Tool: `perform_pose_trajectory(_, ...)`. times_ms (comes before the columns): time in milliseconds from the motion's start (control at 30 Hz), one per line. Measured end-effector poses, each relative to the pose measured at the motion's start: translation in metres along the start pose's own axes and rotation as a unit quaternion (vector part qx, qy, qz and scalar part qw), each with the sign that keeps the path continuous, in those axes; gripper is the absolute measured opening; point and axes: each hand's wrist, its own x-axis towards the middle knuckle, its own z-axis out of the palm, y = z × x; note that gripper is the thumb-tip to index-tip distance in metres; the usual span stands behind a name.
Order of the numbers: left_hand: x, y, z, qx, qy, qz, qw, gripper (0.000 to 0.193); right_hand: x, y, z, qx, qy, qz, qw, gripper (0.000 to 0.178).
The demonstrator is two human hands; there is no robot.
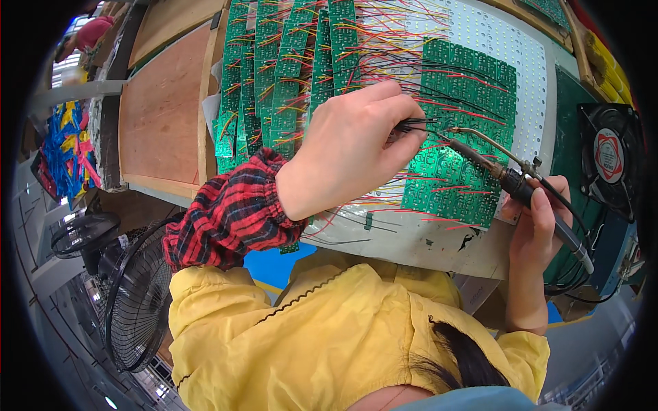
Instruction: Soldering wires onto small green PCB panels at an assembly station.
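Pinched between the thumb and fingers of my left hand (353, 147) is a bundle of thin black wires (414, 124), over a green circuit board panel (469, 154). My right hand (538, 222) grips the dark handle of a soldering iron (519, 189), which points up and left toward the wire ends. Alongside its tip runs a thin brass-coloured guide tube (485, 139). Red and black wires lie across the panel in rows. Whether the iron's tip touches the board or a wire, I cannot tell.
Strips of green boards with red and yellow wires (284, 89) overlap to the left. A white dotted panel (531, 82) lies beneath. A small square black fan (608, 156) stands at the right, a wooden tray (164, 106) at the left. A large round fan (140, 294) is at lower left.
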Motion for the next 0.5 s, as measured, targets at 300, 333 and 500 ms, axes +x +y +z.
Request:
perform_pose_trajectory(300,-0.001,-0.0007,0.0019,0.014,0.022,-0.002,1.0,0.014,0.0007,0.0009,0.0026,-0.013,-0.011,0.001,1.0,0.017)
perform_pose_trajectory(333,-0.0011,-0.0007,0.002,0.018,0.024,0.001,1.0,0.014,0.0006,0.001,0.0023,-0.013,-0.011,0.001,1.0,0.017)
perform_pose_trajectory(500,-0.0012,-0.0008,0.0035,0.037,0.035,0.014,0.999,0.014,0.0,0.0006,0.0012,-0.027,-0.04,-0.009,0.999,0.015)
